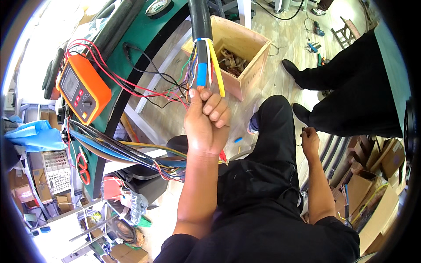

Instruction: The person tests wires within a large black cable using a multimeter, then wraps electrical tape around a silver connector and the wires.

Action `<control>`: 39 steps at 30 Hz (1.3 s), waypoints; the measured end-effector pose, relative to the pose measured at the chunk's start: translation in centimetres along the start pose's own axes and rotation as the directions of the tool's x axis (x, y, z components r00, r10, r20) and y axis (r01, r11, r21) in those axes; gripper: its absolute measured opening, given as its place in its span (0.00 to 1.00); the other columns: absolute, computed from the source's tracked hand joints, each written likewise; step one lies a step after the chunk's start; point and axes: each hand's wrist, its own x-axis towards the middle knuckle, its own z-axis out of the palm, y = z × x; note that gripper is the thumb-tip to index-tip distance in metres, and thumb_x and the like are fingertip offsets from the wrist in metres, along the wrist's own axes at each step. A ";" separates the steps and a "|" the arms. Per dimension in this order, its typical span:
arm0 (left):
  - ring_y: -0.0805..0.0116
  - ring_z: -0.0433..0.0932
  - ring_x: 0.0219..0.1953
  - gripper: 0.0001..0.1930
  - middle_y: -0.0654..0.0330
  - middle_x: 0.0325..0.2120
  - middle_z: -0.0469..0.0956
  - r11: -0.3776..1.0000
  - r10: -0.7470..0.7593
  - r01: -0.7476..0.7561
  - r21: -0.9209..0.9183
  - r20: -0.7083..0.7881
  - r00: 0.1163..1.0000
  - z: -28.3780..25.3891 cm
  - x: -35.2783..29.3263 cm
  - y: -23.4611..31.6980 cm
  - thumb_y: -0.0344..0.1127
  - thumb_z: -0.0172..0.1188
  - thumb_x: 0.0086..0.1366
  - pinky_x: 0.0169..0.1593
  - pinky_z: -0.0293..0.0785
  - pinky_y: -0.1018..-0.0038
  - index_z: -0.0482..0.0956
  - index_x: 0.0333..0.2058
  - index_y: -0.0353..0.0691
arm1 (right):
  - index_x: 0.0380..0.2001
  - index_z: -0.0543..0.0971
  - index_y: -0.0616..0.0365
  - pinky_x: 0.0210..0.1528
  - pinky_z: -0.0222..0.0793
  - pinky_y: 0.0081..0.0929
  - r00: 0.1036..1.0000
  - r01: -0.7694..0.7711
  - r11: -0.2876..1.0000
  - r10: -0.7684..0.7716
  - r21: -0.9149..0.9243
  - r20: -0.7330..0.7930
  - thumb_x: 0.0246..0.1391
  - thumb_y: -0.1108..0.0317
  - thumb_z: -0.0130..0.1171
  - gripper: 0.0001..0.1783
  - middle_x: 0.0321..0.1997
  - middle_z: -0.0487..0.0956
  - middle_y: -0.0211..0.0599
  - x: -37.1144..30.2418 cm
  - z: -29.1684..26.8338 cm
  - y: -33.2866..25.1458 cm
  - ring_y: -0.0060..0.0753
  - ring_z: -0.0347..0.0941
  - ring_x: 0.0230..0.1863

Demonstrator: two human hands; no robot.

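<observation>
Head view: a raised left hand [206, 120] is pinching the stripped wires at the end of a thick black cable [200, 19].

The cable is hanging down from the top of the picture beside the green machine frame [144, 33], above a wooden crate [239, 59]; it is looking heavy and stiff, best steadied by its black jacket, while the blue wire [201, 74] and yellow wire [216, 65] are looking thinner and bendable, easy to take near their ends. The left fingers are curling closed around those ends. The right hand [309, 142] is hanging low by the leg, fingers seemingly closing on a small thin thing, though it is too small to tell. An orange meter [83, 90] is resting on the frame.
</observation>
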 end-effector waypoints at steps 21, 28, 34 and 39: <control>0.45 0.77 0.33 0.18 0.45 0.31 0.78 -0.119 -0.249 -0.372 0.921 0.335 0.909 -4.3 -6.6 -8.2 0.34 0.62 0.60 0.37 0.71 0.59 0.73 0.48 0.37 | 0.38 0.77 0.65 0.42 0.70 0.18 0.694 -0.234 0.733 -0.334 0.639 0.637 0.55 0.76 0.58 0.07 0.36 0.79 0.33 -6.8 -7.4 -20.2 0.20 0.74 0.37; 0.45 0.76 0.27 0.08 0.44 0.22 0.75 -0.145 -0.199 -0.211 0.967 0.180 0.963 -3.9 -8.0 -6.3 0.34 0.58 0.64 0.30 0.70 0.63 0.77 0.34 0.34 | 0.35 0.77 0.63 0.38 0.67 0.21 0.810 0.217 0.901 -0.381 0.375 0.447 0.53 0.76 0.60 0.06 0.31 0.77 0.30 -8.0 -7.3 -20.0 0.19 0.71 0.33; 0.51 0.79 0.29 0.09 0.48 0.26 0.79 -0.136 0.186 -0.218 0.966 0.241 0.952 -4.8 -8.7 -4.9 0.35 0.60 0.63 0.35 0.73 0.64 0.77 0.32 0.32 | 0.34 0.79 0.63 0.33 0.67 0.20 0.972 0.195 0.919 -0.227 0.342 0.057 0.55 0.74 0.58 0.05 0.31 0.78 0.32 -3.4 -6.8 -17.2 0.22 0.71 0.29; 0.67 0.79 0.32 0.08 0.55 0.27 0.79 -0.086 0.271 -0.142 0.986 0.160 0.949 -6.3 -9.9 -3.1 0.31 0.62 0.61 0.39 0.73 0.72 0.74 0.33 0.32 | 0.29 0.82 0.65 0.56 0.66 0.36 0.939 0.345 0.936 -0.344 -0.071 0.025 0.50 0.68 0.57 0.10 0.45 0.79 0.54 1.4 -4.7 -4.4 0.49 0.73 0.53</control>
